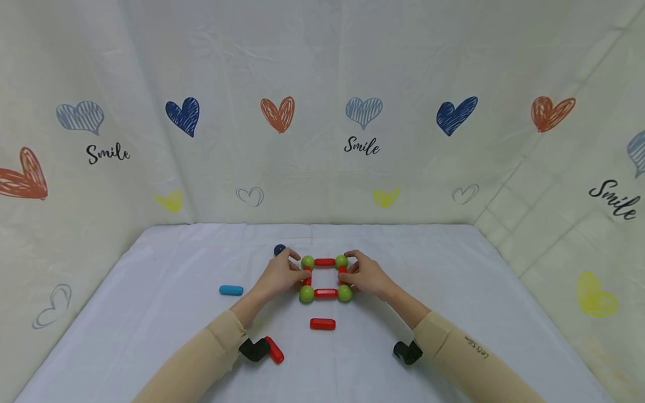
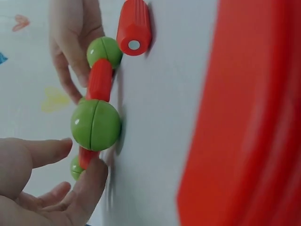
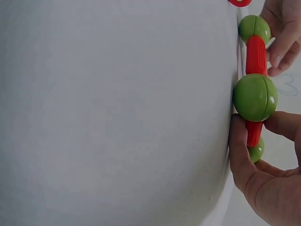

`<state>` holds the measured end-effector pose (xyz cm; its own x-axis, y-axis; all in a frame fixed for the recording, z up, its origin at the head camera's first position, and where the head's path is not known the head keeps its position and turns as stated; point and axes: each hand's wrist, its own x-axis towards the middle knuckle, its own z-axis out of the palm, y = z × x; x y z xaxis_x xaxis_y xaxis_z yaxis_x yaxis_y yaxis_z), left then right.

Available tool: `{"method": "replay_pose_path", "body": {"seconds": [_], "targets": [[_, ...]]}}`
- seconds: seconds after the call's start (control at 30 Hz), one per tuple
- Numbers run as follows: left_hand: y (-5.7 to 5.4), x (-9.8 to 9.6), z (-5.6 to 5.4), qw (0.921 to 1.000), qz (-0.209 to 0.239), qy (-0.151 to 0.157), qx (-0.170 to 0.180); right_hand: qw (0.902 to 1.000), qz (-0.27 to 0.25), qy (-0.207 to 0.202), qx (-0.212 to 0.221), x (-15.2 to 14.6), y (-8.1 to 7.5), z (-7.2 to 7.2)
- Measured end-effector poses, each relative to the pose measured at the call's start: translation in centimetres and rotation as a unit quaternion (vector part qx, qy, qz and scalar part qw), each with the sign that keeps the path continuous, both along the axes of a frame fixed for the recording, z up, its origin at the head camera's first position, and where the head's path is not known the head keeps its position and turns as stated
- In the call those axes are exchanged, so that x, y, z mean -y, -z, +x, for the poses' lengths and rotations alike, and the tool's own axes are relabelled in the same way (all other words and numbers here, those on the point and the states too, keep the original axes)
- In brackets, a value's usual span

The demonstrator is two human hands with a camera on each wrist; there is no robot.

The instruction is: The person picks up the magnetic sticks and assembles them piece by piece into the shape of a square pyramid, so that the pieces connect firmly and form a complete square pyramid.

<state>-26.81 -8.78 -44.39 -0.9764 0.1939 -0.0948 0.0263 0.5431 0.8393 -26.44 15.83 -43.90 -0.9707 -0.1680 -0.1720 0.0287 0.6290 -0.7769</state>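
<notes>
A square of red magnetic rods (image 1: 325, 293) with green balls (image 1: 307, 294) at its corners lies on the white-covered table. On its left side, my left hand (image 1: 280, 275) has thumb and fingers round the left red rod (image 2: 86, 157). Opposite it, my right hand (image 1: 372, 275) pinches the right red rod (image 3: 254, 133) between thumb and finger. Each hand's index finger reaches toward a far corner ball. In both wrist views the near green balls partly hide the rods being held.
One loose red rod (image 1: 322, 324) lies in front of the square, another (image 1: 274, 351) beside the black left wrist camera (image 1: 255, 350). A blue rod (image 1: 231, 290) is to the left. Behind the left hand sits a dark blue ball (image 1: 279, 250). A heart-printed curtain (image 1: 312, 168) hangs behind.
</notes>
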Motion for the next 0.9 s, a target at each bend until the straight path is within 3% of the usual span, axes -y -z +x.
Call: {"method": "replay_pose_path", "body": {"seconds": [0.17, 0.3, 0.43, 0.57, 0.83, 0.9], "targets": [[-1.0, -0.1, 1.2, 0.9965, -0.035, 0.007, -0.076, 1.0000, -0.001, 0.001, 0.001, 0.0, -0.1, 0.0], [-1.8, -0.6, 2.8, 0.9907, -0.047, 0.060, -0.113, 1.0000, 0.000, 0.001, 0.001, 0.0, -0.2, 0.0], [-2.1, -1.5, 4.5, 0.9818, -0.061, 0.140, -0.114, 1.0000, -0.001, 0.000, -0.001, -0.1, -0.2, 0.0], [-2.1, -2.4, 5.8, 0.9694, -0.092, 0.197, -0.114, 1.0000, -0.007, 0.002, -0.002, -0.1, -0.1, 0.1], [-1.8, -3.5, 7.5, 0.9400, -0.170, 0.270, -0.120, 0.9997, -0.023, 0.000, 0.005, -0.1, 0.1, 0.1], [-1.6, -3.6, 7.8, 0.9360, -0.179, 0.278, -0.120, 0.9997, -0.025, -0.002, 0.006, -0.1, 0.1, 0.2]]}}
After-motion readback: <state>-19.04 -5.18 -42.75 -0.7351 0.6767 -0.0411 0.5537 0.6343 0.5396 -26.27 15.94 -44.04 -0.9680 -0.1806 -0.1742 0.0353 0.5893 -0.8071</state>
